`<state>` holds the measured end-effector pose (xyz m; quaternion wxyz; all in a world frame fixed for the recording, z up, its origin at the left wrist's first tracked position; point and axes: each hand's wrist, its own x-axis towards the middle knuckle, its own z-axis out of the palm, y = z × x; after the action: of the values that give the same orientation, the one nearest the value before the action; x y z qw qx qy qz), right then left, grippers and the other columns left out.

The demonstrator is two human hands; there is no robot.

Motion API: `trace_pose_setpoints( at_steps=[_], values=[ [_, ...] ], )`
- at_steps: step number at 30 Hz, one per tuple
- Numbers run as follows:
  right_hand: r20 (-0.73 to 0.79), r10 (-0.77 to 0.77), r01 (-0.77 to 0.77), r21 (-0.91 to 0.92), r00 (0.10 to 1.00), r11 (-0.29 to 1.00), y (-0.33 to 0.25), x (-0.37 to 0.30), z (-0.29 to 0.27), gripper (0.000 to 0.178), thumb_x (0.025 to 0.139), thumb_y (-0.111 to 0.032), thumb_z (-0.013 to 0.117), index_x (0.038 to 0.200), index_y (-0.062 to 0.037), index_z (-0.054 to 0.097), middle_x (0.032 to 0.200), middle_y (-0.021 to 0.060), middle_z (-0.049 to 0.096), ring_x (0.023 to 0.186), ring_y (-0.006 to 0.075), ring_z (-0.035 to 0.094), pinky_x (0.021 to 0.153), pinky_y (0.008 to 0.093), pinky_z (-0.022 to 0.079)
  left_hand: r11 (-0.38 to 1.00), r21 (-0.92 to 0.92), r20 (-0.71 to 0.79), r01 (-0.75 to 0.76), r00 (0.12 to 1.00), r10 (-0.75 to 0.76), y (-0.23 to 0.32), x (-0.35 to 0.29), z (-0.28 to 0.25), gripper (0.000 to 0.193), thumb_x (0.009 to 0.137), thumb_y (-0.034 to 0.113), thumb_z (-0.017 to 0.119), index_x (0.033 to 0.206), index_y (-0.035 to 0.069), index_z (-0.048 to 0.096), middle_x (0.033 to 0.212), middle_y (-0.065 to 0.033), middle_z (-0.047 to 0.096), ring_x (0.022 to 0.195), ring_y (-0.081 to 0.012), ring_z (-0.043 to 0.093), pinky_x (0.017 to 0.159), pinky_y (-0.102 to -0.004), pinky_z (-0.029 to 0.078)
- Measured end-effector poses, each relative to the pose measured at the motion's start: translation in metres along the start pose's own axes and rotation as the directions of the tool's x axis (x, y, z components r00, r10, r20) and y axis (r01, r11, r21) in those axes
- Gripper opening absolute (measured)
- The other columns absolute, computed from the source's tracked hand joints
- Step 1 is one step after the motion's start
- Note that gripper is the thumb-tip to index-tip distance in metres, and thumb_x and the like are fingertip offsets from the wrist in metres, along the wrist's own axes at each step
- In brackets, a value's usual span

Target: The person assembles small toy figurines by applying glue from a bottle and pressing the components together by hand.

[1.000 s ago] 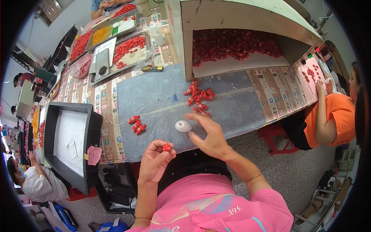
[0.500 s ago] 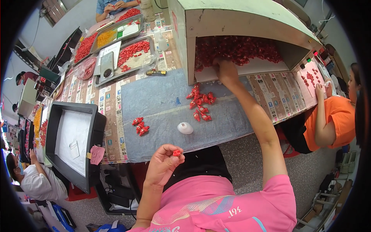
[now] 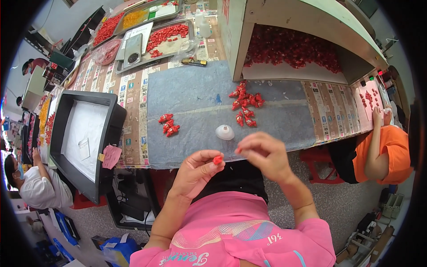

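My left hand (image 3: 195, 174), just past the table's near edge, pinches a small red plastic piece (image 3: 218, 160) between thumb and fingertips. To its right my right hand (image 3: 267, 155) is closed, with a bit of red (image 3: 239, 149) showing at its fingertips; its shape is too small to make out. Both hands are a short way apart. Beyond them a white rounded container (image 3: 225, 132) stands on the blue-grey cloth (image 3: 191, 95). Red figure-like parts lie there in a larger cluster (image 3: 245, 101) and a smaller group (image 3: 169, 125) to the left.
An open-fronted box (image 3: 307, 11) at the right back holds a heap of red pieces (image 3: 291, 49). A black tray (image 3: 116, 122) stands at left. Farther back are a metal tray (image 3: 192, 35), a phone (image 3: 133, 49) and a clear bottle (image 3: 203, 24). A person in orange (image 3: 391, 151) sits at right.
My right hand has come out of the box, back toward my left hand, with something red at its fingertips. My left hand still holds its red piece. The view has shifted.
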<state>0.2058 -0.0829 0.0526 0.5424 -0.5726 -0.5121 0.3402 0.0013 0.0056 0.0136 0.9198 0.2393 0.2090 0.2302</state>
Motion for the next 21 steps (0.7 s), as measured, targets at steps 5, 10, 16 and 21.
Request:
trace_pose_setpoints(
  at_steps=[5, 10, 16, 21],
  values=[
    [-0.105, -0.007, 0.020, 0.127, 0.994, 0.992, 0.002, -0.023, 0.029, 0.015, 0.076, 0.006, 0.069, 0.090, 0.0008, 0.066, 0.094, 0.0116, 0.064, 0.086, 0.0167, 0.065, 0.071, 0.0231, 0.052, 0.999, -0.050, 0.022, 0.017, 1.000, -0.016, -0.001, 0.002, 0.008, 0.022, 0.088, 0.004, 0.060, 0.110, -0.001, 0.060, 0.107, -0.0108, 0.063, 0.098, -0.0173, 0.061, 0.091, -0.0311, 0.049],
    [-0.138, -0.113, 0.113, -0.009, 0.984, 0.994, 0.001, -0.022, 0.031, 0.016, 0.073, 0.004, 0.072, 0.088, -0.0006, 0.067, 0.089, 0.0100, 0.066, 0.083, 0.0177, 0.064, 0.069, 0.0259, 0.051, 0.999, -0.002, 0.047, -0.042, 0.998, 0.042, -0.009, 0.001, 0.004, 0.017, 0.088, 0.004, 0.060, 0.105, 0.003, 0.061, 0.110, -0.0086, 0.060, 0.101, -0.0160, 0.059, 0.091, -0.0303, 0.048],
    [-0.148, -0.128, 0.120, -0.058, 0.981, 0.991, 0.003, -0.023, 0.031, 0.015, 0.074, 0.004, 0.071, 0.087, -0.0005, 0.067, 0.089, 0.0101, 0.066, 0.083, 0.0176, 0.063, 0.069, 0.0261, 0.050, 1.000, -0.020, -0.003, -0.019, 1.000, 0.019, -0.012, 0.002, 0.004, 0.018, 0.084, -0.001, 0.062, 0.102, 0.003, 0.061, 0.108, -0.0114, 0.058, 0.100, -0.0189, 0.059, 0.090, -0.0297, 0.048],
    [-0.144, -0.086, 0.085, -0.013, 0.986, 0.996, 0.007, -0.025, 0.032, 0.016, 0.074, 0.005, 0.071, 0.089, 0.0013, 0.065, 0.092, 0.0113, 0.065, 0.084, 0.0168, 0.063, 0.070, 0.0249, 0.051, 0.999, -0.021, 0.030, -0.029, 0.999, 0.030, -0.011, 0.004, 0.004, 0.021, 0.084, -0.002, 0.062, 0.104, 0.003, 0.061, 0.108, -0.0084, 0.060, 0.100, -0.0164, 0.060, 0.090, -0.0280, 0.049]
  ],
)
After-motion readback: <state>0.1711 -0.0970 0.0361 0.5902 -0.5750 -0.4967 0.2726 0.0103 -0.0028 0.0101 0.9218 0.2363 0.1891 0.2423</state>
